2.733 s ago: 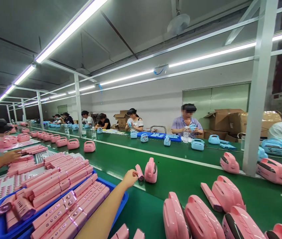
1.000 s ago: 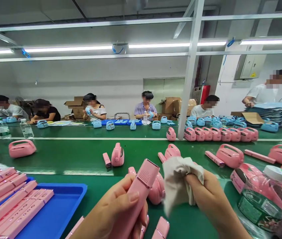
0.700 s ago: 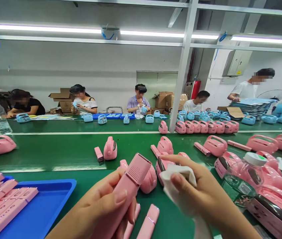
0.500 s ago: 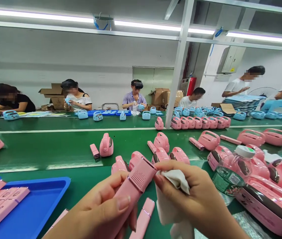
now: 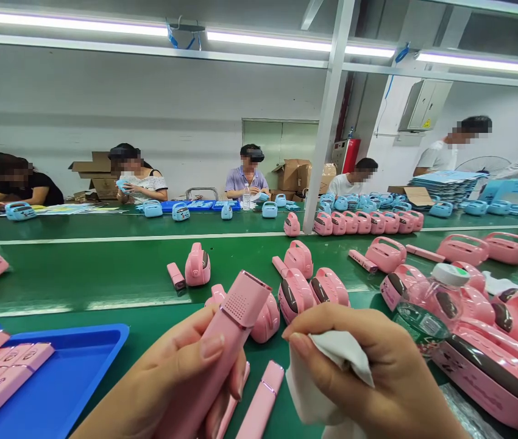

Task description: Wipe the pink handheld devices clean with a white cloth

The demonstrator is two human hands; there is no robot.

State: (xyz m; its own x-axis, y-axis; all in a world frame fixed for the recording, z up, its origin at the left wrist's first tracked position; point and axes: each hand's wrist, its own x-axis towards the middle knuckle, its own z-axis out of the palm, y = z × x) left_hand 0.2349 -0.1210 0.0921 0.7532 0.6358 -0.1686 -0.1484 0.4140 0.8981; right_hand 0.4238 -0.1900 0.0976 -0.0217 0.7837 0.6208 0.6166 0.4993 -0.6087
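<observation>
My left hand (image 5: 172, 378) grips a long pink bar-shaped device (image 5: 236, 314), its perforated end tilted up and to the right. My right hand (image 5: 378, 372) is closed around a crumpled white cloth (image 5: 327, 372), a short gap to the right of the bar's tip. Both hands hover over the green belt (image 5: 103, 274). Two more pink bars (image 5: 261, 399) lie on the belt just under my hands.
A blue tray (image 5: 71, 378) with several pink bars sits at the lower left. Pink handled units (image 5: 295, 296) crowd the belt ahead and to the right, beside a clear water bottle (image 5: 423, 314). A white post (image 5: 325, 122) rises mid-belt. Several people work across a farther belt with blue units.
The view swung from the left tray to straight ahead. My left hand now holds a pink bar; my right hand brought the cloth to its tip, then drew slightly away.
</observation>
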